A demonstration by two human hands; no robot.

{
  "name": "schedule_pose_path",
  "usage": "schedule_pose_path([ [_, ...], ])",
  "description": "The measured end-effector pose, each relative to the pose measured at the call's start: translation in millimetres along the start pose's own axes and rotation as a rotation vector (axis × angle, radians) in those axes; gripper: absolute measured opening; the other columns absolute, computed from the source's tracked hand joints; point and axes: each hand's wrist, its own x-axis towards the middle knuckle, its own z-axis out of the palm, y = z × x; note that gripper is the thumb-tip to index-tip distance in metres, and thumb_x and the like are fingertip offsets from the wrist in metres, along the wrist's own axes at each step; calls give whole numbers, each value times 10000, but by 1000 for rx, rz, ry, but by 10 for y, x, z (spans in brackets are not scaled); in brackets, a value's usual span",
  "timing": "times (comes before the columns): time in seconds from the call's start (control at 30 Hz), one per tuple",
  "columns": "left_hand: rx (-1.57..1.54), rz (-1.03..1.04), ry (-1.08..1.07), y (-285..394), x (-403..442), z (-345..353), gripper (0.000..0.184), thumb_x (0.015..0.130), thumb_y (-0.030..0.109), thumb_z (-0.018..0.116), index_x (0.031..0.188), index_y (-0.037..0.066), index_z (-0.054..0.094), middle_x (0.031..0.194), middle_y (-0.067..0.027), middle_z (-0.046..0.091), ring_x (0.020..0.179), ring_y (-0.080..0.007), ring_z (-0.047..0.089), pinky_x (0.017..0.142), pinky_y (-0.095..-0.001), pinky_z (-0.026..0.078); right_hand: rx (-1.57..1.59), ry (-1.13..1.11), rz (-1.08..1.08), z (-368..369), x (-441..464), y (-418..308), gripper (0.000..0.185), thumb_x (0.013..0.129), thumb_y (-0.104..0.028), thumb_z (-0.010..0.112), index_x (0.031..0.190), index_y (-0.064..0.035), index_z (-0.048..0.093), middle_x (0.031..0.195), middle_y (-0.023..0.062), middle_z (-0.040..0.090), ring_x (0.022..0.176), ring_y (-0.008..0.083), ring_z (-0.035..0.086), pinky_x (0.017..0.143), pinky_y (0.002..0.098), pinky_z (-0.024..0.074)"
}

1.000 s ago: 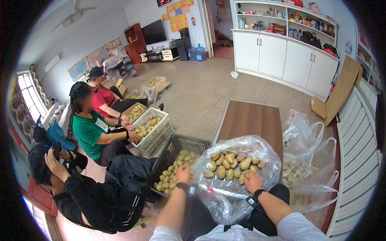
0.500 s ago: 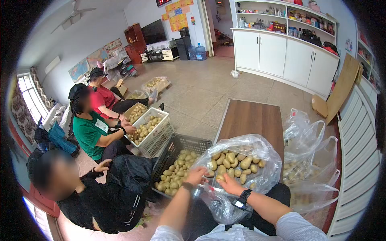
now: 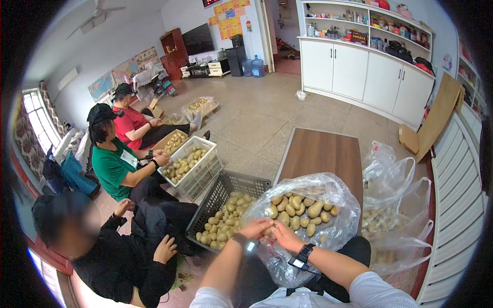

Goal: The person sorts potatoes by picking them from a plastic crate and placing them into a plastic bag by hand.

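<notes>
My left hand and my right hand meet over the near left edge of a clear plastic bag. The fingers of both are closed and touch at the tips, and whatever is between them is hidden. Inside the bag, just beyond my hands, lie several brownish-yellow potatoes. The bag rests partly on my lap and partly against a brown wooden board. Left of my hands stands a dark grey perforated crate holding many paler potatoes.
On the left sit three people: one in black, one in green and one in red. A white crate and a cardboard box of potatoes stand near them. More plastic bags lie right of the board.
My hands have come together; before, they were apart, with a potato at the right fingertips. The person in black has lowered one hand to the knee and raised the other.
</notes>
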Motion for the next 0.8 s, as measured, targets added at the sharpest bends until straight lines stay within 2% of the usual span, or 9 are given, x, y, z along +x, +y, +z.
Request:
schedule_pose_path([
  [0.13, -85, -3, 93, 6, -34, -125, 361, 885, 337, 615, 1118, 66, 563, 904, -59, 585, 659, -165, 596, 466, -265, 447, -82, 110, 25, -115, -99, 326, 320, 913, -203, 527, 1176, -24, 489, 910, 199, 592, 855, 338, 585, 750, 420, 451],
  [0.2, -192, 25, 216, -2, -38, -161, 322, 908, 326, 582, 1113, 80, 550, 885, -56, 576, 623, -159, 558, 464, -274, 429, -528, 240, 18, -281, -179, 406, 336, 825, -166, 591, 1129, -44, 515, 945, 182, 570, 933, 359, 539, 800, 458, 427],
  [0.3, -389, 143, 436, -125, 36, -367, 272, 925, 274, 530, 1119, 84, 520, 903, -85, 578, 623, -194, 562, 475, -319, 466, -781, 316, 142, -532, -327, 386, 399, 750, -168, 608, 1134, -77, 543, 1080, 171, 536, 1021, 371, 513, 829, 497, 426],
  [0.4, -411, 222, 463, -277, 122, -597, 264, 918, 232, 511, 1131, 76, 504, 940, -118, 587, 660, -234, 604, 489, -356, 520, -847, 379, 137, -690, -451, 448, 400, 724, -159, 631, 1111, -93, 558, 1152, 143, 485, 1060, 360, 480, 847, 501, 412],
  [0.47, -356, 163, 739, -298, 75, -658, 267, 929, 215, 474, 1152, 70, 486, 945, -121, 589, 685, -258, 615, 546, -413, 557, -884, 394, 125, -722, -481, 584, 398, 734, -150, 621, 1122, -97, 550, 1154, 143, 474, 1037, 364, 489, 845, 497, 417],
  [0.57, -474, 138, 753, -464, 117, -866, 285, 924, 201, 481, 1174, 64, 464, 976, -140, 591, 697, -293, 618, 550, -425, 558, -895, 279, 247, -735, -497, 719, 359, 772, -134, 577, 1126, -86, 538, 1158, 154, 470, 1007, 367, 509, 836, 491, 429],
  [0.63, -464, 189, 755, -579, 118, -969, 255, 902, 179, 514, 1111, 32, 507, 985, -164, 602, 713, -311, 626, 555, -415, 555, -970, 266, 242, -718, -471, 853, 374, 756, -175, 629, 1091, -54, 512, 1129, 157, 481, 938, 371, 559, 787, 461, 482],
  [0.73, -212, 126, 816, -693, 121, -1100, 233, 885, 183, 519, 1053, 23, 542, 965, -175, 618, 734, -314, 632, 592, -416, 544, -952, 192, 211, -727, -488, 918, 321, 772, -148, 600, 1062, -44, 512, 1088, 172, 502, 847, 363, 587, 727, 475, 491],
  [0.8, 291, 26, 818, -699, 99, -1157, 224, 874, 186, 523, 1015, 17, 566, 952, -182, 628, 748, -316, 635, 617, -417, 537, -952, 207, 196, -703, -494, 983, 296, 776, -129, 580, 1052, -42, 512, 1068, 175, 509, 831, 361, 589, 720, 484, 487],
])
